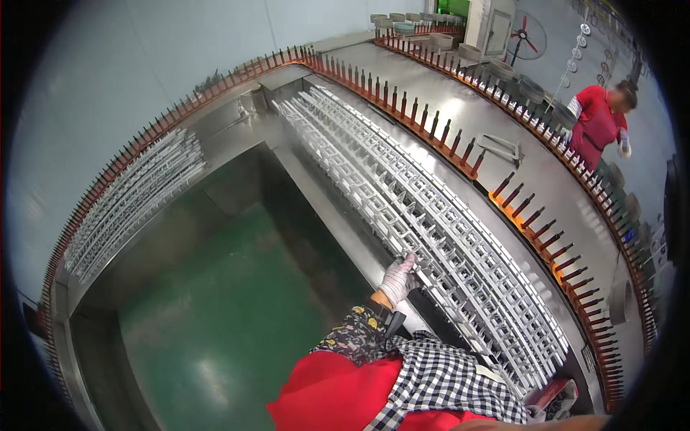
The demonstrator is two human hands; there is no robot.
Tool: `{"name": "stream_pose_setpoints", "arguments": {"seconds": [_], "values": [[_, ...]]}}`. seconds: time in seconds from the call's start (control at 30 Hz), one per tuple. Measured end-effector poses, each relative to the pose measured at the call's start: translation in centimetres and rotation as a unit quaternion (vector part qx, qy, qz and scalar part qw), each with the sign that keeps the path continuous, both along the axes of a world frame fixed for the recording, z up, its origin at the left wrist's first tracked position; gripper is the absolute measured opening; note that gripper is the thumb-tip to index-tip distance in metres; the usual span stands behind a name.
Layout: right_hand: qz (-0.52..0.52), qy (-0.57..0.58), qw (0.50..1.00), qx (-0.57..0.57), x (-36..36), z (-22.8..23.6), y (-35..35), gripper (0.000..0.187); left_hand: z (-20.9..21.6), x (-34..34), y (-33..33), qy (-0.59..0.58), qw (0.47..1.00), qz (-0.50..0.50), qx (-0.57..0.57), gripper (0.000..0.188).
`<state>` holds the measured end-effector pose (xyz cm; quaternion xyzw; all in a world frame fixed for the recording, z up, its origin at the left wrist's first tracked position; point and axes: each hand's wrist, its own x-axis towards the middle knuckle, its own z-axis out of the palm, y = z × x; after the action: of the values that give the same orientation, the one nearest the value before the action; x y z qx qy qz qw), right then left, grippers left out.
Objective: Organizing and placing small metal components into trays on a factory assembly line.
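Observation:
My left hand (397, 280), in a striped white glove, is at the near edge of a long stack of pale metal hanging racks (424, 223). Its fingers are closed on the edge of the nearest rack, with the thumb on top. The racks are ladder-like frames with rows of short hooks, lying side by side along the steel counter. A patterned sleeve (356, 334) covers my left forearm. At the lower right edge a strip of bare arm (539, 424) shows, but my right hand does not.
Orange conveyor rails (503, 197) with dark upright pins curve around the counter. More racks (136, 205) lie on the left side. Beyond the near rail are a loose metal bracket (503, 149), round grey pieces (622, 302), a fan (523, 37) and a person in red (600, 122).

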<state>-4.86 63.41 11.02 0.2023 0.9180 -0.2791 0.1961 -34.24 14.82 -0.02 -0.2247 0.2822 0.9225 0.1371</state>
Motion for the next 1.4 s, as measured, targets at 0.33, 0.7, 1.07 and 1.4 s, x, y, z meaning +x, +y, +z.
{"name": "stream_pose_setpoints", "arguments": {"seconds": [0.33, 0.7, 1.07, 1.4], "values": [[-0.206, 0.111, 0.946, -0.224, -3.3, -4.3, 0.9, 0.025, -3.2, -5.0, 1.3, 0.006, 0.944, -0.122, -0.307, 0.034], [-0.258, 0.134, 0.957, 0.011, -2.6, -7.3, 4.7, 0.014, -4.6, -5.8, 5.3, -0.009, 0.974, -0.127, -0.186, 0.031], [-0.226, 0.161, 0.948, 0.155, -4.0, -6.5, 3.1, 0.017, 2.7, -6.6, 3.8, -0.001, 0.913, -0.25, -0.322, 0.029], [-0.202, 0.323, 0.901, 0.206, -6.5, -5.3, 4.7, 0.016, 19.3, -18.2, 32.8, 0.272, 0.713, -0.494, -0.417, 0.04]]}}
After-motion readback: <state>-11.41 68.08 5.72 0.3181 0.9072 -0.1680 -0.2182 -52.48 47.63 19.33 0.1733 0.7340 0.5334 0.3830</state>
